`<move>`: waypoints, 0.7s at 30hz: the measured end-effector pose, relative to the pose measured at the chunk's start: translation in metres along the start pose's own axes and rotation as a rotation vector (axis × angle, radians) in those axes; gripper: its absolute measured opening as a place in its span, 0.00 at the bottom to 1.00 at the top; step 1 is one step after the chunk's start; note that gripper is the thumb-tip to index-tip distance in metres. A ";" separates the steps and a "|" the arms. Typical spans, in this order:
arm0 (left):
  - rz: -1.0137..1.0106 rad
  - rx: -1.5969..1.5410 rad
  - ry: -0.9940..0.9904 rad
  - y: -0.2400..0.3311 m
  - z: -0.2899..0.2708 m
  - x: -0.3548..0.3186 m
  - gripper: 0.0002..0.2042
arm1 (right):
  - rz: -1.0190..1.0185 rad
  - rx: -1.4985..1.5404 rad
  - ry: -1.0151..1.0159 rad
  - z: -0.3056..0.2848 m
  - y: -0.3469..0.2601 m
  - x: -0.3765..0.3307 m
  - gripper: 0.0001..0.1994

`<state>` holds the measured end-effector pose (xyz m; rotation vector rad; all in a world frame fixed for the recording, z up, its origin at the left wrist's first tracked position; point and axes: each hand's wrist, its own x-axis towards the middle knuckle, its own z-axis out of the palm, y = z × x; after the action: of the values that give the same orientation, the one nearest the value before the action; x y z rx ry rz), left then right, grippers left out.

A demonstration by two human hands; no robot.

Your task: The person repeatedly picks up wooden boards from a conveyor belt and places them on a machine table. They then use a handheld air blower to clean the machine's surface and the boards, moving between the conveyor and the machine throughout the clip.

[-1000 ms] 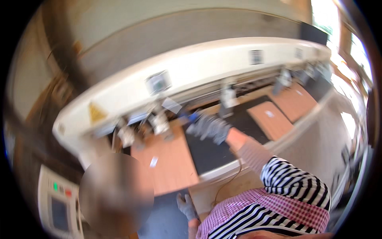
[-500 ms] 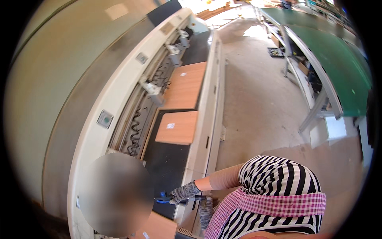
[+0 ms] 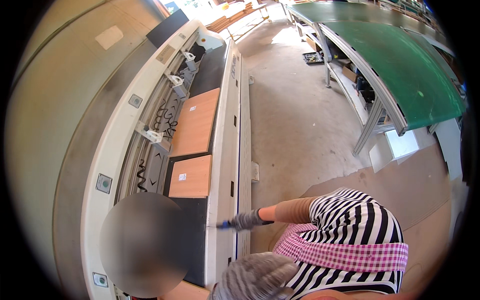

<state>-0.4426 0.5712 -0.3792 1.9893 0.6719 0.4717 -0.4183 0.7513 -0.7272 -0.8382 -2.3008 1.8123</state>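
My right hand (image 3: 244, 220), in a grey knit glove, reaches out over the front edge of the long machine (image 3: 227, 200). Its fingers are closed on a small blue-and-black tool (image 3: 223, 225), smeared and too small to identify. My left hand (image 3: 254, 277), gloved in striped grey, is nearer the camera, beside my checked apron; its blurred fingers look stretched out and hold nothing I can see. Beyond the right hand, a small wood-grain board (image 3: 191, 181) with a white label lies on the dark bed (image 3: 192, 217). A larger labelled board (image 3: 196, 122) lies farther along.
White clamp brackets (image 3: 150, 134) and coiled black hoses line the machine's back. A blurred round patch (image 3: 145, 245) hides its near left part, with another board (image 3: 182, 291) below. Across the floor stands a green-topped table (image 3: 400, 70), with a white box (image 3: 392, 150) near its leg.
My view has turned, shifting the machine left. My right hand has drawn back from over the bed to its edge with the tool. My left hand has come up closer to the camera, away from it.
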 end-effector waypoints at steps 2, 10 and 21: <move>0.083 0.111 0.002 0.000 0.008 0.009 0.23 | 0.323 0.419 0.095 -0.026 -0.058 -0.054 0.12; 0.345 0.369 -0.038 0.031 0.045 0.043 0.21 | 0.119 -0.028 -0.215 -0.027 0.001 -0.094 0.12; 0.460 0.492 0.225 0.044 0.035 0.058 0.20 | -0.242 -0.268 -0.169 -0.038 -0.022 -0.123 0.32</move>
<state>-0.3659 0.5669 -0.3543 2.6002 0.4900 0.8816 -0.3072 0.7233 -0.6650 -0.4194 -2.6576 1.5504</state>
